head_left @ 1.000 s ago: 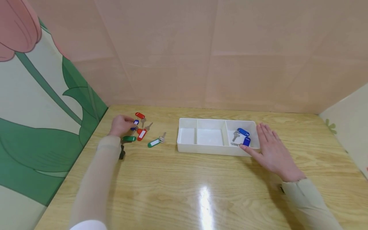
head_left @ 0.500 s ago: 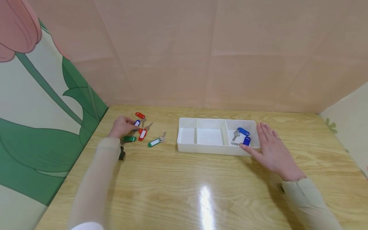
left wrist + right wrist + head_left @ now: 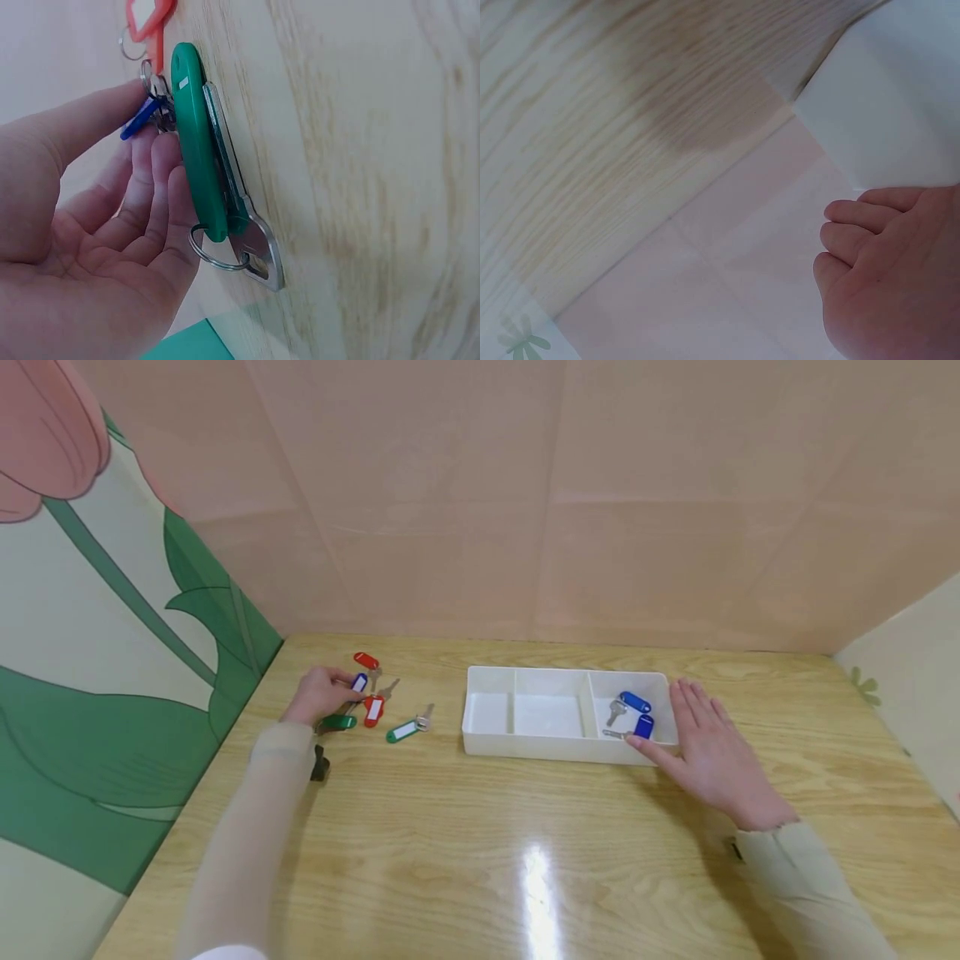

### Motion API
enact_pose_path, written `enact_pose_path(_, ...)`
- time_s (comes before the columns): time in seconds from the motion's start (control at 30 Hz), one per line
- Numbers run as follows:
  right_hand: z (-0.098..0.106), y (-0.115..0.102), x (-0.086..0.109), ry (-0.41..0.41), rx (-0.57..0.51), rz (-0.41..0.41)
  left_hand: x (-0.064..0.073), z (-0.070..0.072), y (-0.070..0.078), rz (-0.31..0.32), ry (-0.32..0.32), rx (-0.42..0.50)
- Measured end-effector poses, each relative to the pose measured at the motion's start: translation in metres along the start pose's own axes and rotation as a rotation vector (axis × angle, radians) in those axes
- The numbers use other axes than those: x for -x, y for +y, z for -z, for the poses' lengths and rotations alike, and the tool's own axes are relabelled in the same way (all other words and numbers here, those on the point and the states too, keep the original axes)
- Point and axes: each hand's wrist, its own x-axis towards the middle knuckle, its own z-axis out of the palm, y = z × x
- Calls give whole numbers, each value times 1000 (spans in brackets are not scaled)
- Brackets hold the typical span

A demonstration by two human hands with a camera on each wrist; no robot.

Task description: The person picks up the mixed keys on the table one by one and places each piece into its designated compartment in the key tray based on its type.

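In the head view my left hand (image 3: 320, 693) pinches a key with a blue tag (image 3: 359, 683) between thumb and fingers, low over the table. The left wrist view shows the same blue tag (image 3: 141, 118) at the fingertips. A green-tagged key (image 3: 196, 142) lies close beside those fingers. Two red tags (image 3: 373, 711) with keys are just past the hand, and another green tag (image 3: 402, 731) with its key lies to the right. My right hand (image 3: 712, 760), fingers straight, rests against the right end of a white three-compartment box (image 3: 555, 748). Its right compartment holds two blue-tagged keys (image 3: 635, 702).
The wooden table (image 3: 450, 843) ends at a pinkish backdrop (image 3: 540, 568) behind. A flower-patterned panel (image 3: 112, 677) borders the left side. Beside the left sleeve a small black object (image 3: 319, 765) shows, partly hidden.
The blue tag in my left fingers has shifted slightly right and turned. The nearer red tag has slid a little right. My right hand and the box have stayed put.
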Motion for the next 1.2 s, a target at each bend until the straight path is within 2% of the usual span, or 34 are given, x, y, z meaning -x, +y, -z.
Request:
enact_pose_path(0.17, 0, 0, 0, 2, 1, 0, 1, 0, -1, -15, 7, -9)
enact_pose_path(0.63, -1, 1, 0, 6, 0, 2, 7, 4, -4, -28, 18, 41)
enact_pose_path(0.83, -1, 0, 0, 8, 3, 1, 11, 7, -7, -81, 34, 45)
enact_pose_path(1.07, 0, -1, 0, 9, 0, 3, 9, 5, -7, -56, 40, 83)
enact_pose_path(1.2, 0, -1, 0, 4, -2, -1, 10, 4, -8, -65, 68, 88)
